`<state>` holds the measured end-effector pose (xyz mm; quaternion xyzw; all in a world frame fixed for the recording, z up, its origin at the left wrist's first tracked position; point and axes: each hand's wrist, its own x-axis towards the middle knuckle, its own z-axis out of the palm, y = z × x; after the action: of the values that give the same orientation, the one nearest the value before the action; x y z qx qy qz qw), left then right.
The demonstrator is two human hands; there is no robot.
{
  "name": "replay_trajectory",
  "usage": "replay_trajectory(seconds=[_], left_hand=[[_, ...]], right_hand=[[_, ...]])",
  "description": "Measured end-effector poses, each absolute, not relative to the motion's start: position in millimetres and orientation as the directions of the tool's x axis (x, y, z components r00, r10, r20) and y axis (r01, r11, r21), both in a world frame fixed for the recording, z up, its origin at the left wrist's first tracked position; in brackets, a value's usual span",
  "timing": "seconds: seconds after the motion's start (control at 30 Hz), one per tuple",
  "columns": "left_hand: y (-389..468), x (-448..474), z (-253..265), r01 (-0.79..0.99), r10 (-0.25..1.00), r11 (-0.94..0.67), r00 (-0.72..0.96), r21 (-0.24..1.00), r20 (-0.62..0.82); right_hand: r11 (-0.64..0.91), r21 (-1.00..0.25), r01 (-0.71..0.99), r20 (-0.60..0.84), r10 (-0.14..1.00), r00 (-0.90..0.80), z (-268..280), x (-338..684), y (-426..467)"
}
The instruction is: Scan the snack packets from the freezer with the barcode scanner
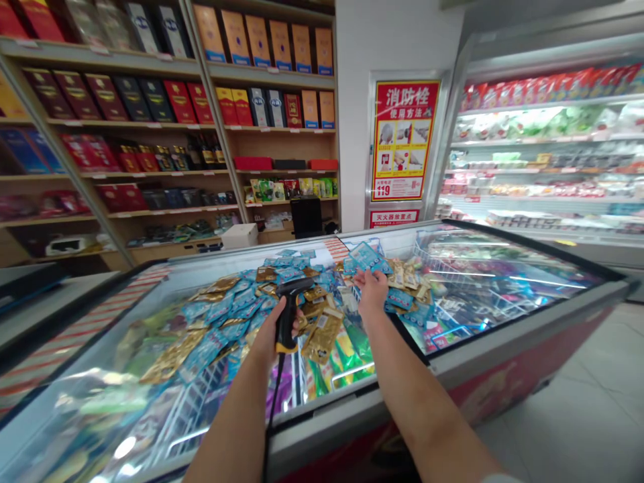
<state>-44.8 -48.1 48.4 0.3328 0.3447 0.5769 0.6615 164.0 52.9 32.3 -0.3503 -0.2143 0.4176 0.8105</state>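
Observation:
My left hand (pixel 278 325) is wrapped round the handle of a black and yellow barcode scanner (pixel 288 312), its cable running down along my forearm. The scanner's head points right, over a heap of packets. My right hand (pixel 372 290) is closed at the lower edge of a blue packet (pixel 369 257), pinching it above the right-hand pile. Beneath and around lie several more blue packets (pixel 244 302) and gold packets (pixel 323 335), spread over the freezer's glass top. Part of the right fingertips is hidden from me.
The chest freezer (pixel 352 409) has a glass lid with frozen goods and wire baskets below. Shelves of boxed bottles (pixel 274 77) stand behind on the left. A red and yellow fire-hydrant sign (pixel 404 141) hangs on the wall. An open refrigerated display (pixel 548 161) is at the right.

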Motion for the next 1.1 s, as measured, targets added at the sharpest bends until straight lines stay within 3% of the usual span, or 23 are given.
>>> replay_trajectory(seconds=[0.17, 0.5, 0.83, 1.0, 1.1], left_hand=[[-48, -45, 49, -0.544, 0.993, 0.114, 0.097, 0.831, -0.073], [-47, -45, 48, -0.527, 0.992, 0.12, 0.101, 0.842, -0.078], [-41, -49, 45, -0.531, 0.986, 0.155, 0.131, 0.833, -0.101], [-44, -46, 51, -0.553, 0.988, 0.15, 0.111, 0.819, -0.105], [-43, -46, 51, -0.567, 0.988, 0.153, 0.116, 0.809, -0.105]], right_hand=[[0.357, -0.707, -0.611, -0.09, 0.811, 0.578, 33, 182, 56], [0.296, -0.757, -0.583, -0.036, 0.871, 0.49, 33, 159, 50], [0.5, -0.717, -0.485, 0.074, 0.747, 0.66, 45, 177, 43], [0.568, -0.764, -0.305, 0.231, 0.683, 0.693, 62, 233, 50], [0.493, -0.856, -0.156, 0.236, 0.641, 0.731, 64, 285, 58]])
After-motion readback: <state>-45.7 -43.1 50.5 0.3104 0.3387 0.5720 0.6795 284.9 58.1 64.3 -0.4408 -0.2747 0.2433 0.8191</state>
